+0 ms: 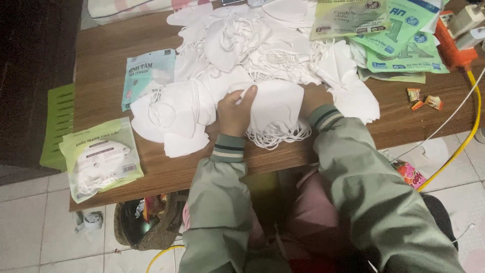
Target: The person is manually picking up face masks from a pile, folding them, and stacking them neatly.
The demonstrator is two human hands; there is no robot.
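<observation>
Green slatted crate (58, 124): stands off the left edge of the worktop (106, 45), out of the way.

Sealed pack of masks (101, 159): lies at the left front corner, its lower end near the edge; a nudge from a sleeve could likely tip it to the floor.

Blue-green pack (146, 76): flat, partly under the loose heap; could be dragged along if the heap shifts.

Loose heap of white masks (242, 45): spread across the middle, ear loops tangled; pulling one mask could well bring others with it.

Left hand (235, 114): fingers curled around the left edge of the stack of masks (275, 103), thumb on top.

Stack of masks: at the front middle of the worktop, its loops hanging at the near edge, where they may catch on a cuff and scatter the stack.

Right hand: hidden behind the stack; only the striped cuff (323, 116) shows, so its grip cannot be told.

Green printed bags (399, 38): overlapped at back right, prone to sliding.

Wrapped sweets (424, 99): near the yellow cable (467, 136), which trails off the edge and might snag.
</observation>
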